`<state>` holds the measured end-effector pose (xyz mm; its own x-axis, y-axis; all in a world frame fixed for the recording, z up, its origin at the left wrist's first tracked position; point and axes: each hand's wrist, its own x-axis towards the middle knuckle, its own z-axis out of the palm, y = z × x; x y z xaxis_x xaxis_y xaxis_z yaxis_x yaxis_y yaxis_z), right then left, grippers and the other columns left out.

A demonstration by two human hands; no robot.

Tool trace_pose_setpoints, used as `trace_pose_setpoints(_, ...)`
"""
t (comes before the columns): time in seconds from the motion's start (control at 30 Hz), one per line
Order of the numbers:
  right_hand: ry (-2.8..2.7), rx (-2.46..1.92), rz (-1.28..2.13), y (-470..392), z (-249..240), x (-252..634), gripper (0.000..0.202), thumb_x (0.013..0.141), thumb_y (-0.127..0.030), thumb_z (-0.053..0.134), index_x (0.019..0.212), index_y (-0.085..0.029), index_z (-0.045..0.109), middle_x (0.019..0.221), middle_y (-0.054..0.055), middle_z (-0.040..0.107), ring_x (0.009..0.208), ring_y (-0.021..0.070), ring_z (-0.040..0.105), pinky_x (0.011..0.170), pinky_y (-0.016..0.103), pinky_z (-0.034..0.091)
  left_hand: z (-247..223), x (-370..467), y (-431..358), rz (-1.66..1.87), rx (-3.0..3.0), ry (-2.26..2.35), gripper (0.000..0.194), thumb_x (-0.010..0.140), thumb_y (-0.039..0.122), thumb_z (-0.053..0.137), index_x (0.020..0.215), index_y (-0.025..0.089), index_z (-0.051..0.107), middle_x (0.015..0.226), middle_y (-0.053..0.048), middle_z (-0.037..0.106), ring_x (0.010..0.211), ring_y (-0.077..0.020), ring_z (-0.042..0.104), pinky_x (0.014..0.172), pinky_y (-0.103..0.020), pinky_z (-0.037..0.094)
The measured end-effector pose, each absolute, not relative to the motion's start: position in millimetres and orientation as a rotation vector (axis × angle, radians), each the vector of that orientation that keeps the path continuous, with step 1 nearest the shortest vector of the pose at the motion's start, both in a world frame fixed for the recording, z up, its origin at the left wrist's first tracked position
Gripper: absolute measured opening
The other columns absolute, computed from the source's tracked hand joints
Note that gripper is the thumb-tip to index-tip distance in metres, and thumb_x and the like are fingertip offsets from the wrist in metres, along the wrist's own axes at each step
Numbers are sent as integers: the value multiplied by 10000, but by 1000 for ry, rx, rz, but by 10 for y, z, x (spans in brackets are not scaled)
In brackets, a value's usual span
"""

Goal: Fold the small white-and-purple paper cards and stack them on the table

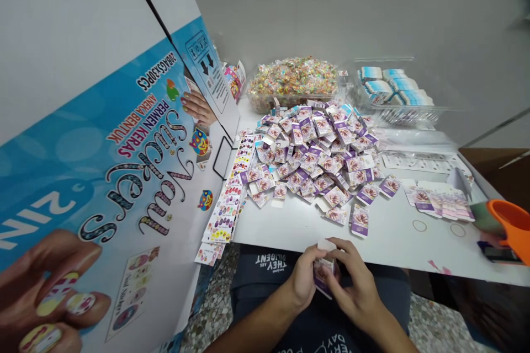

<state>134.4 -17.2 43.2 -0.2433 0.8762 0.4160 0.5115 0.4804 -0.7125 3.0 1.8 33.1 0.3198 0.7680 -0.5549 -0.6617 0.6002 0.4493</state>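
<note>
A small purple and white cardboard box point(323, 276) is held over my lap, just off the table's front edge. Its white top flap stands up. My left hand point(305, 276) grips the box from the left side, with the thumb near the flap. My right hand point(351, 270) closes on it from the right, fingers at the top and thumb across the front. Beyond my hands lies a large heap of similar small boxes point(310, 157) on the white table point(285, 226).
A tall printed carton point(124, 176) walls off the left. Sticker sheets point(226, 209) lie beside it. Behind the heap stand a tub of wrapped candies point(293, 80) and a tray of blue-white cartons point(393, 91). Flat boxes point(439, 201) and an orange-rimmed container point(509, 226) are rightward.
</note>
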Motion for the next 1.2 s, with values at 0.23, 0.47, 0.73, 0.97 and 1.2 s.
trace_pose_setpoints(0.23, -1930, -1096, 686, -119, 408, 1398, 334, 924, -148, 619, 1237, -256, 661, 1315, 123, 627, 1155, 260, 604, 936, 413, 554, 231, -9, 12, 850, 141, 872, 217, 606, 359, 586, 689, 159, 582, 561, 22, 531, 494, -119, 494, 535, -248, 402)
trace_pose_setpoints(0.47, -1836, -1144, 647, -61, 417, 1344, 117, 923, -170, 628, 937, -236, 723, 1143, 107, 692, 971, 221, 665, 798, 343, 578, 172, -27, -10, 793, 242, 818, 387, 738, 515, 471, 790, 157, 609, 506, 10, 551, 349, -141, 487, 368, -247, 391)
trace_pose_setpoints(0.73, -1588, -1316, 728, -123, 319, 1293, 255, 939, -263, 643, 1190, -223, 665, 949, 63, 711, 796, 197, 701, 673, 294, 589, 218, -87, 67, 642, 323, 862, 534, 832, 679, 452, 950, 174, 579, 542, 11, 587, 359, -140, 520, 346, -234, 448)
trace_pose_setpoints(0.97, -1852, -1088, 605, -55, 370, 1395, 318, 932, -150, 624, 1223, -242, 712, 1078, 92, 753, 902, 213, 698, 804, 370, 579, 278, -88, 92, 662, 455, 905, 547, 823, 744, 457, 938, 212, 509, 505, 43, 548, 354, -120, 485, 324, -189, 404)
trace_pose_setpoints(1.2, -1534, -1291, 1038, -103, 355, 1328, 177, 956, -298, 621, 1062, -216, 737, 965, 78, 756, 692, 188, 714, 632, 305, 597, 240, -87, 67, 685, 615, 911, 422, 888, 646, 483, 923, 225, 470, 539, 58, 536, 371, -109, 480, 344, -182, 400)
